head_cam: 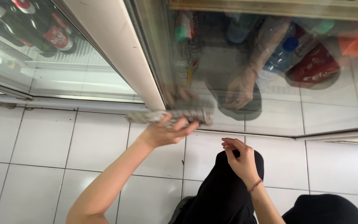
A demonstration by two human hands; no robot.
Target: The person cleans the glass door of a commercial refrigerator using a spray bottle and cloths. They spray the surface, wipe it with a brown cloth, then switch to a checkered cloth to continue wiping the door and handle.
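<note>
Grey cloth (pixel 175 115) sits bunched in our left hand (pixel 166 130), fingers clamped around it, pressed against the fridge's glass door (pixel 311 103) bottom edge; our right hand (pixel 240 159) hovers loosely curled, empty.

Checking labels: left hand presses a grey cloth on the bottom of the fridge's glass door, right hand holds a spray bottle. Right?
Not quite. In the head view the right hand is empty, resting on the knee. The left hand does press the cloth low on the glass door.
</note>
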